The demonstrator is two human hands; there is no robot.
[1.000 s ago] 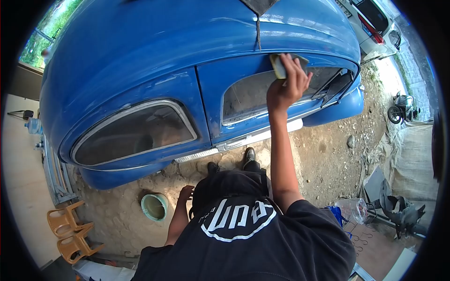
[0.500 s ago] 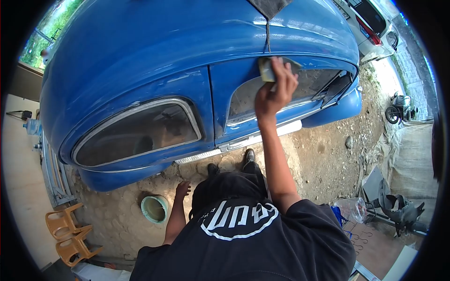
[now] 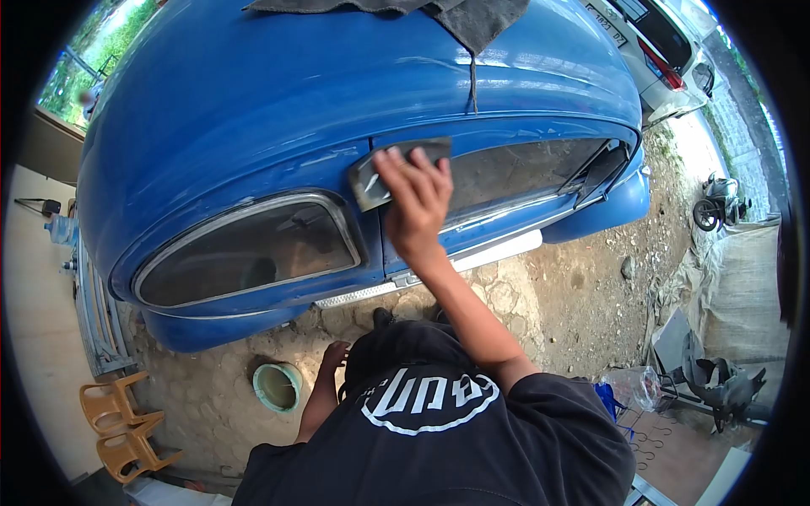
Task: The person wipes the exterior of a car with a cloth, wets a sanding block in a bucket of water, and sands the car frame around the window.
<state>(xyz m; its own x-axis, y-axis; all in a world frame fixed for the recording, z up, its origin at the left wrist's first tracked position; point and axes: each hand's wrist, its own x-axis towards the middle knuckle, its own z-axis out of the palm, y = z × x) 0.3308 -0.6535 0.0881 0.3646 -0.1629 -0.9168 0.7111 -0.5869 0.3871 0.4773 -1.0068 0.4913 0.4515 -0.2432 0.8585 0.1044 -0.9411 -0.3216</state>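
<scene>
My right hand (image 3: 415, 202) presses a thin dark sheet (image 3: 369, 183) flat on the blue car (image 3: 253, 93), over the seam between the rear side panel and the door. The sheet looks like sandpaper, and its edges stick out on both sides of my fingers. The rear side window (image 3: 253, 250) lies to the left of it and the door window (image 3: 515, 173) to the right. My left hand (image 3: 336, 354) hangs low beside my body, touching nothing that I can see; its fingers are partly blurred and dark.
A pale green bucket (image 3: 277, 387) stands on the stone ground at lower left, near brown plastic chairs (image 3: 114, 405). A grey cloth (image 3: 477, 21) lies on the roof. A white car (image 3: 666, 63) and a motorbike (image 3: 717, 202) are at right, above dark scrap parts (image 3: 717, 384).
My right hand has moved left along the car with the sheet, from above the door window to the door seam. More of the roof cloth shows. My left hand has shifted slightly near my body.
</scene>
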